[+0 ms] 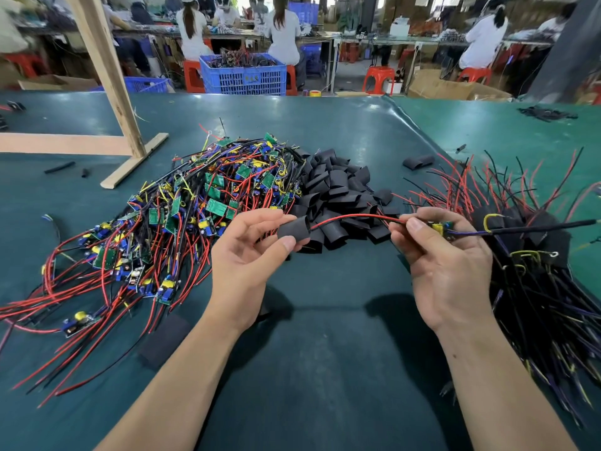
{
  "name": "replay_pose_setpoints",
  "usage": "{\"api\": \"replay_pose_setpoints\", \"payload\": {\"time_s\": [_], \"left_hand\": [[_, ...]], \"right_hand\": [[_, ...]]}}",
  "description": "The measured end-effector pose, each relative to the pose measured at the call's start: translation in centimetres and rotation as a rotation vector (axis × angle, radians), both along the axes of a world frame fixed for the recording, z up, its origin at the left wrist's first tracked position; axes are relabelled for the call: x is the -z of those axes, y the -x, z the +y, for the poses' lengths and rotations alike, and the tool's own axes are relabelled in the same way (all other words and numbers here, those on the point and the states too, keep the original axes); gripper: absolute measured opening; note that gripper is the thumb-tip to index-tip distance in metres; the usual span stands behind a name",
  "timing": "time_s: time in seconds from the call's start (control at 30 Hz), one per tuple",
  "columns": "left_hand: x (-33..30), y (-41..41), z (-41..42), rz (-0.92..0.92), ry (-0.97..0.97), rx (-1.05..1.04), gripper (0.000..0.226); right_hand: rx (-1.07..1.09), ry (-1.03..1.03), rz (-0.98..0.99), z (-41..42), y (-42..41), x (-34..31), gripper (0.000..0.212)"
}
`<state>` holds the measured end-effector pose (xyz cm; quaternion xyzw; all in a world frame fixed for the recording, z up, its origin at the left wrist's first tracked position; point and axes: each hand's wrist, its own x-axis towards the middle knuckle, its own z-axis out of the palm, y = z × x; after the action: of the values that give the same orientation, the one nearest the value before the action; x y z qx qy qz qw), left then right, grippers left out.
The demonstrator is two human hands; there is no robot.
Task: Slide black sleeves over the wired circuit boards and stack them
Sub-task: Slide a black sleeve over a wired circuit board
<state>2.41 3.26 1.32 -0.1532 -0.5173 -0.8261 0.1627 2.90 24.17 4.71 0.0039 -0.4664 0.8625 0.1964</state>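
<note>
**Threading a lead into a black sleeve**

Holding both hands raised above the green table (325, 336), palms turned inward, forearms coming in from the near edge. My left hand (247, 255) pinches a black sleeve (294, 230) between thumb and curled fingers, its open mouth facing right. My right hand (445, 265) curls its fingers round a small circuit board (439, 227), thumb and forefinger nipping the red wire (354, 218) close to the board. That wire arcs left from the board and enters the sleeve's mouth, so board, wire and sleeve lie along a left-to-right line between my hands. A black lead (536, 228) trails off the board to the right.

Left of my hands lies a heap of bare wired boards (195, 206); just beyond them, a pile of loose sleeves (338, 187); at right, a stack of sleeved boards (536, 271) with wires fanning outward.

On the floor beyond the table's far edge, a blue crate (244, 78) holds tangled wired parts.
</note>
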Motion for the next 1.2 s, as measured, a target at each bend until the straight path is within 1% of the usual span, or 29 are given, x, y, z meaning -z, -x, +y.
{"api": "replay_pose_setpoints", "payload": {"time_s": [0.07,0.33,0.9,1.03,1.2], "left_hand": [[-0.01,0.10,-0.12,-0.016,0.001,-0.019,0.035],[0.08,0.31,-0.19,-0.067,0.012,-0.063,0.035],[-0.10,-0.10,0.01,-0.066,-0.015,0.064,0.040],[0.06,0.02,0.10,-0.076,-0.003,0.071,0.038],[0.14,0.15,-0.08,-0.104,-0.040,0.073,0.032]], "right_hand": [[0.001,0.002,-0.010,-0.09,0.01,0.01,0.020],[0.010,0.114,0.028,0.09,-0.08,-0.29,0.019],[-0.022,0.080,-0.035,-0.21,-0.15,-0.20,0.020],[-0.045,0.100,-0.021,-0.19,-0.26,-0.29,0.020],[-0.065,0.107,-0.031,-0.04,-0.41,-0.53,0.022]]}}
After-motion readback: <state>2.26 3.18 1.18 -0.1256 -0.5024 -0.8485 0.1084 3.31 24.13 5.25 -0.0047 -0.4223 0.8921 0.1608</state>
